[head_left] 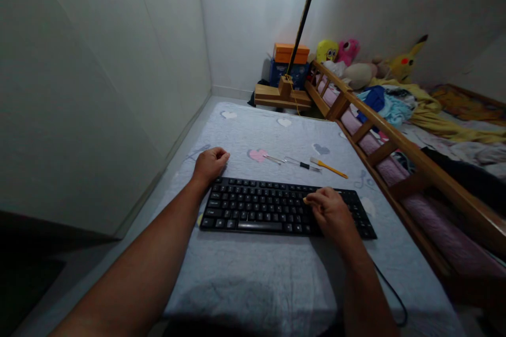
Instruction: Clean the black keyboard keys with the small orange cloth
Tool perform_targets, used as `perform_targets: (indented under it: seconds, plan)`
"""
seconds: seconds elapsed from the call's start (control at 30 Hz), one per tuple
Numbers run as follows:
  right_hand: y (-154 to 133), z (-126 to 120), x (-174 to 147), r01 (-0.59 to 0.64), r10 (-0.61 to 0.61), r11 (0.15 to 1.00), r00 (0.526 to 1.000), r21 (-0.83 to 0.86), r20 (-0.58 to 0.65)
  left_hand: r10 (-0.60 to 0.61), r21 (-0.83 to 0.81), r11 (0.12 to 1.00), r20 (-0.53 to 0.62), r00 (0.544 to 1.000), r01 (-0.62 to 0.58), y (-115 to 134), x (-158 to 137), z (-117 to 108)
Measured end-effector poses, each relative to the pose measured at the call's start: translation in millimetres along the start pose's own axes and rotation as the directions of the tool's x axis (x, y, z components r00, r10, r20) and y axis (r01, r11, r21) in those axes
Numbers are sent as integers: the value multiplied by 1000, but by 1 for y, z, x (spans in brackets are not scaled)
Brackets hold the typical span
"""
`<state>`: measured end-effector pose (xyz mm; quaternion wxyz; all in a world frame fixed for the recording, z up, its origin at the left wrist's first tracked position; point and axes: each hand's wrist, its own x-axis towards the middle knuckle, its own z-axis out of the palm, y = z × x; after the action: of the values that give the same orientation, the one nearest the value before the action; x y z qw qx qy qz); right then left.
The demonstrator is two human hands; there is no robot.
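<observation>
A black computer keyboard (256,208) lies flat on a cloth-covered table, its space bar towards me. My right hand (330,213) is over the right part of the keys, with thumb and fingers pinched on a small pale-yellow piece (305,200). What that piece is I cannot make out. Just beyond the keyboard's far left corner, my left hand (211,163) rests in a loose fist, and nothing shows in it. Behind the keyboard lie a few thin cotton swabs (273,159), a wire tool with a black grip (304,165) and a yellow-handled brush (330,167).
A light cloth with hearts (245,268) covers the table. A cable (391,287) trails down at the right. Beside the table runs a wooden bed rail (389,129). A wooden stand (282,96) with a dark pole and boxes (291,53) are at the back.
</observation>
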<state>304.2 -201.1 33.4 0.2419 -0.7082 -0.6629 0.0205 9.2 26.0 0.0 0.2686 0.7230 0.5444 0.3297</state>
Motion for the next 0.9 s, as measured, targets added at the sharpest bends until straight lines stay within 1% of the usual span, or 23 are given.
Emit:
perform_targets:
  seconds: [0.07,0.13,0.37,0.43,0.53,0.67,0.9]
  plan:
    - [-3,3,0,14,-14,1000,1000,1,22,1,2,1000,-4,1000,-1,0,0,0]
    - [-1,3,-2,9,-8,1000,999,-12,32,0,1,1000,-3,1000,0,2,-1,-1]
    - [24,-8,-11,-63,64,997,998,-44,21,-21,-4,1000,5,1000,21,2,-1,-1]
    - [24,-10,-10,-74,74,996,997,-46,10,-18,1,1000,3,1000,18,1,0,0]
    - [16,-10,-8,-56,56,998,998,-42,-6,-23,14,1000,-1,1000,23,1,0,-1]
    - [7,-6,-6,-32,33,999,999,-40,20,-26,33,999,-8,1000,26,4,-1,-2]
    - [17,-10,-8,-71,76,993,996,-93,50,-18,44,999,4,1000,18,6,-1,-3]
